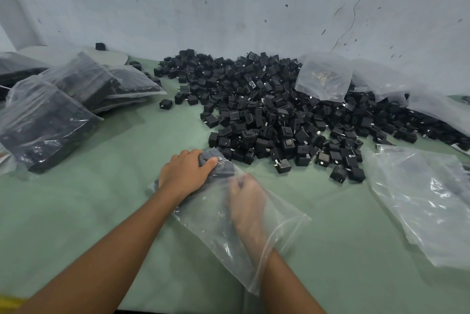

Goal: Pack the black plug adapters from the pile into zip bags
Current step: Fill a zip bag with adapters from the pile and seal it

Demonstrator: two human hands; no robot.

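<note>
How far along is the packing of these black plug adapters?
Done: several filled clear plastic bags lie at left. In hand: the left hand grips black plug adapters through a clear zip bag; the right hand is inside it. Left: a large pile of loose adapters and empty clear bags at right.

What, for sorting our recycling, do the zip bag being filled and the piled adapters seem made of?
The zip bag looks like thin, clear, glossy plastic film, likely polyethylene; the right hand shows through it, and it creases and glints. The plug adapters look like hard black moulded plastic, mostly matt, with small metal prongs that catch the light.
</note>
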